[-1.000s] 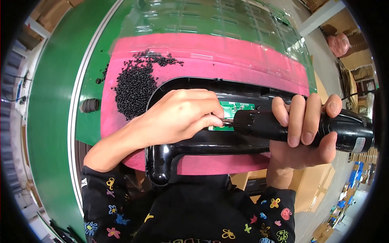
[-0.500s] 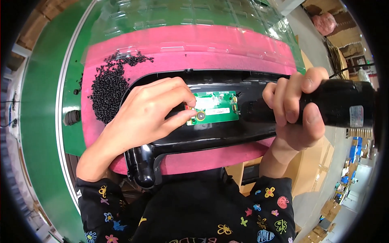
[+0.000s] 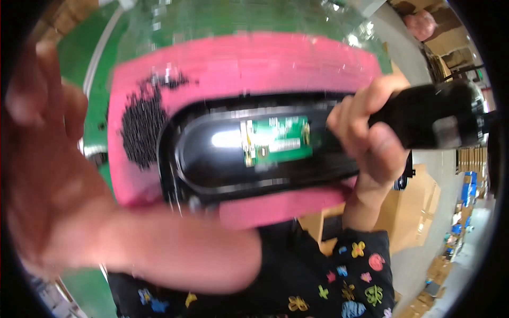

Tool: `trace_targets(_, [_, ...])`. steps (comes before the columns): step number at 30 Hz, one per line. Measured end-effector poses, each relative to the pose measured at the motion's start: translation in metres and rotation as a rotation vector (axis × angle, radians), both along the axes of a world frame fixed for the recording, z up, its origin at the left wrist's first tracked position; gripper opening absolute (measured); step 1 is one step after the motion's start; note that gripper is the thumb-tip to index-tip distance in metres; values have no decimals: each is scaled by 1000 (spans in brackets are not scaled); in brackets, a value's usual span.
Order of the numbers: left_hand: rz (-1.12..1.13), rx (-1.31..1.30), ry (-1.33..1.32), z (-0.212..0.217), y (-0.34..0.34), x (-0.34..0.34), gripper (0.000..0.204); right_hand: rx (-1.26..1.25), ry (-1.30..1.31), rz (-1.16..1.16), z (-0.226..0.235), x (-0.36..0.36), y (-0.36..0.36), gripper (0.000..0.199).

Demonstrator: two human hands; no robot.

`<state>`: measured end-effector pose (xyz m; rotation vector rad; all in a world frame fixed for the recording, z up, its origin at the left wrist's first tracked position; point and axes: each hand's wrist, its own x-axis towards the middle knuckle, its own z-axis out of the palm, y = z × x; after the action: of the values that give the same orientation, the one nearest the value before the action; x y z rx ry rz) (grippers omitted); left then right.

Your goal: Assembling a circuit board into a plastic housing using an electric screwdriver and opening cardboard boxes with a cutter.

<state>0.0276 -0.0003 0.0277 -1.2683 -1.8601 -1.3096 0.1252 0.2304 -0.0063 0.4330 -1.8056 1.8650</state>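
Black tool [image 3: 424, 114] in right grip [image 3: 374, 130], pale label [image 3: 447, 132] blurred; circuit board [image 3: 278, 153]: print [image 3: 288, 144] unreadable.

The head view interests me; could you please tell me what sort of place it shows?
Probably an assembly workshop: a circuit board lies in a black shell, small black parts are heaped beside it, and the right hand holds a black tool.
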Motion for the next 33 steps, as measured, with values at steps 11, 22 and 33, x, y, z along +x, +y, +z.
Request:
trace_targets(11, [53,248,133,4,-9,-15,26,-182,-103,150,-3,-13,11,29])
trace_targets(22, [170,817,1038,152,-40,-48,28,380,-279,682,-13,-1,49,24])
trace_targets(33, [173,867,1030,126,-42,-7,29,-275,-253,209,-2,-4,18,18])
